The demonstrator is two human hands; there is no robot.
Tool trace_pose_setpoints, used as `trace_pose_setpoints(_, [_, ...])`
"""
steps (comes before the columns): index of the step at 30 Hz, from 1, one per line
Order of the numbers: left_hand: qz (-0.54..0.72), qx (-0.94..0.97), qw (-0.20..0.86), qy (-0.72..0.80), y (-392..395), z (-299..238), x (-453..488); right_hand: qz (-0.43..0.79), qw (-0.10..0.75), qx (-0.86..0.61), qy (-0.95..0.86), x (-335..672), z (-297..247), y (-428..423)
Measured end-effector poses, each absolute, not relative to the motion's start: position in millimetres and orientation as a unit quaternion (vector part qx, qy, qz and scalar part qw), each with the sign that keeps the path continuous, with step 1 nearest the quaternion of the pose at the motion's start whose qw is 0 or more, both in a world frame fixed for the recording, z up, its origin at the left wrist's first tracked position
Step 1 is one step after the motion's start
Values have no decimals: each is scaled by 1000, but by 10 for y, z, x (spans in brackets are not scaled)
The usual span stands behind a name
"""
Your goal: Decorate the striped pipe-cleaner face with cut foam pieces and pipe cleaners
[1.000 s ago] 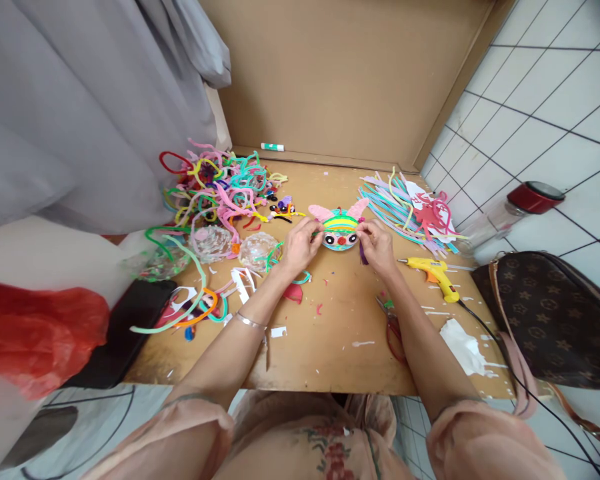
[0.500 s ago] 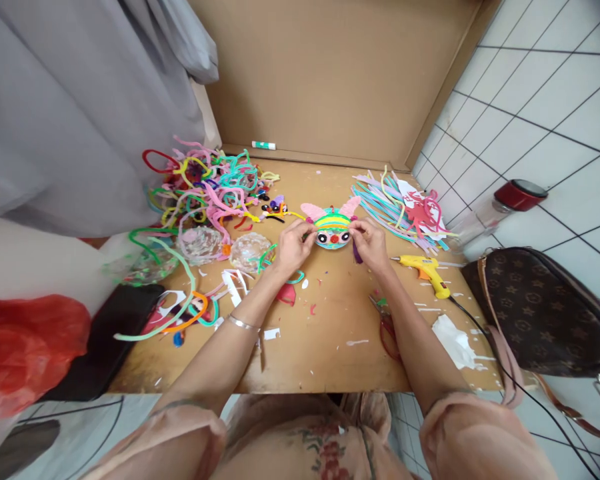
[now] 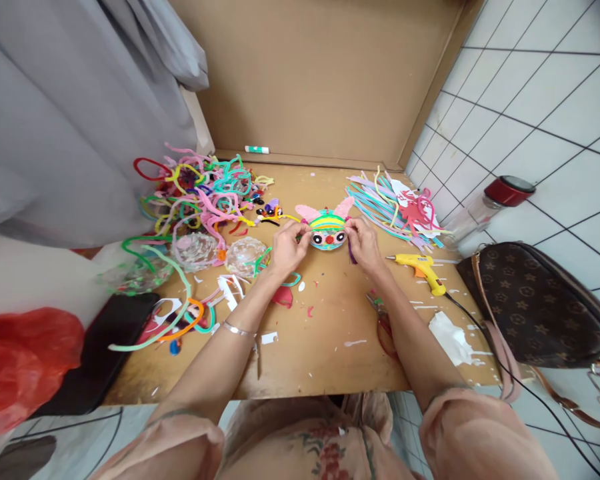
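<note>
Between my two hands is a colourful pipe-cleaner animal head (image 3: 329,225) with pink ears, black-and-white eyes, a red nose and yellow and green bands. My left hand (image 3: 290,248) pinches its left side, thumb and fingers together at the edge. On the opposite side my right hand (image 3: 364,245) grips the edge the same way, and a purple tassel (image 3: 351,252) hangs beside those fingers. A yellow glue gun (image 3: 424,268) lies to the right of my right hand. Scissors with red handles (image 3: 386,333) are partly hidden by my right forearm.
A tangled heap of pipe cleaners (image 3: 205,187) covers the back left, with clear plastic balls (image 3: 247,256) before it. Straight pipe cleaners (image 3: 380,203) lie back right. A brown handbag (image 3: 540,303), a red-lidded bottle (image 3: 495,200) and the glue gun's cord (image 3: 473,327) line the right side.
The view has shifted slightly, so most things sit a little further left. Both hands keep the same grip on the animal head, which looks much the same.
</note>
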State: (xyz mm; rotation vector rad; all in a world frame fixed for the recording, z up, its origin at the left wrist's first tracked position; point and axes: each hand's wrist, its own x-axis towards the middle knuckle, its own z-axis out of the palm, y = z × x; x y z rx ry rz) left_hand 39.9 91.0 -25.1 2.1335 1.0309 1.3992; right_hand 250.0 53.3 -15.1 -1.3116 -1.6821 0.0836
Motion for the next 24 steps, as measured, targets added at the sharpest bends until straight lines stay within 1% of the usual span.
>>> trace_pose_setpoints(5, [495, 777, 156, 357, 883, -155, 374, -22, 434, -547, -716, 2483, -59, 492])
trace_pose_setpoints(9, [497, 784, 137, 345, 848, -112, 377, -46, 426, -559, -709, 2482, -20, 462])
trace_pose_setpoints(14, [490, 785, 140, 352, 870, -158, 384, -27, 406, -585, -702, 2482, -64, 474])
trace_pose_setpoints(24, [493, 772, 158, 370, 883, -204, 394, 2, 430, -579, -693, 2463, -108, 505])
